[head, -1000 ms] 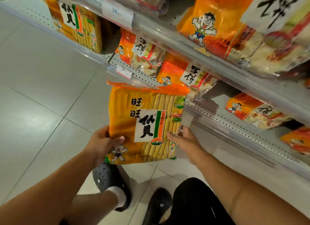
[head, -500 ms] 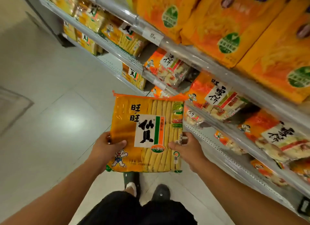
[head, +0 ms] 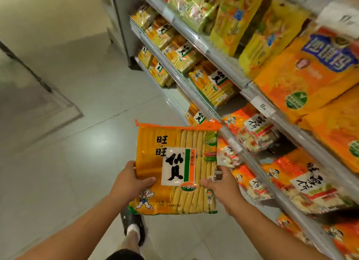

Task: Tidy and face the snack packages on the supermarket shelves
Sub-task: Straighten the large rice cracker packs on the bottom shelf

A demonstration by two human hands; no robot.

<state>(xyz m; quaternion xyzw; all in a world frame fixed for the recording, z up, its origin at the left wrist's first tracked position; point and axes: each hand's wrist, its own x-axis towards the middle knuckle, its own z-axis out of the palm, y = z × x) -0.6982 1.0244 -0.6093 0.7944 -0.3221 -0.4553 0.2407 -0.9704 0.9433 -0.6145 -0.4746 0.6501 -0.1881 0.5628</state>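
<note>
Floor [head: 58, 162] on the far left is showing pale grey tiles w/ a darker mat edge [head: 44, 96] lying across the corner. Person is standing in the aisle, one dark shoe [head: 134, 228] w/ white sock showing below the arms.

Left hand [head: 129, 184] is gripping the lower left edge of the snack bag [head: 176, 168], thumb lying across the front, fingers hidden behind. Bag is being held upright in mid-air over the floor, front facing the person, orange top seal up, white label w/ black characters in the middle. It's sitting just beside the shelf edge, not on any shelf.

Right hand [head: 221, 186] is gripping the lower right edge of the same bag, thumb on the front, fingers wrapped behind.

Shelves [head: 250, 158] are running diagonally up the right side. Far end is carrying yellow packs [head: 213, 85] of the same type as the held one, some tilted. Nearer rows are holding orange-and-white packs [head: 254, 131], lying at mixed angles. Top right is holding big orange bags [head: 303, 73] leaning forward. Price tag [head: 264, 107] is sitting on the rail; digits too blurry to read.
</note>
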